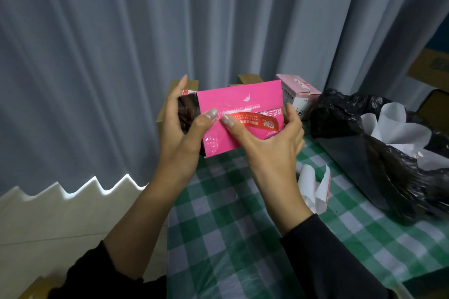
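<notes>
We hold the pink box up off the checked tablecloth, between our two hands. Our left hand wraps round the box's left end, with the fingers behind and the thumb pressed on the pink front. Our right hand clasps the right end from below. Its thumb lies on the front just beside the left thumb, at the near end of a red strip that runs across the face toward the right fingers. Both hands are closed on the box, and neither is free.

The step in hand, as we judge it, is lifting that red strip so the box can be opened. To do it well, we let the left hand do all the holding: firm enough that the box does not twist, but not so hard that the thin card buckles. The right thumbnail should work under the strip's end nearest it and lift a corner. Then we pull low and flat along the face, slowly, so the strip comes off whole rather than tearing the print. The end under the left palm looks dark and perhaps open, so we tip it no lower. Just beyond the right wrist lie white paper scraps, and past them a black bag for the waste.
</notes>
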